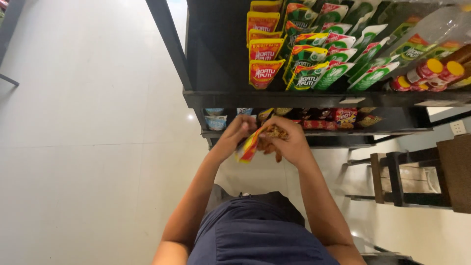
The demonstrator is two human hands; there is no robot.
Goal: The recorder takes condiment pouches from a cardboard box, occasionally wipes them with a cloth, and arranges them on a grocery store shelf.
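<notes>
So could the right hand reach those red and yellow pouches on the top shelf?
Probably yes, but not freely. The right hand is already full, holding snack packets together with the left hand. The red and yellow pouches stand at the open shelf front just above, with nothing blocking them.

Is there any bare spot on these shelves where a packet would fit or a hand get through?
The upper shelf is bare on its left half, up to the red-and-yellow pouches. Its right half is packed with green pouches and bottles. The lower shelf is crowded with snack packets, where both hands, left hand and right hand, hold a packet.
</notes>
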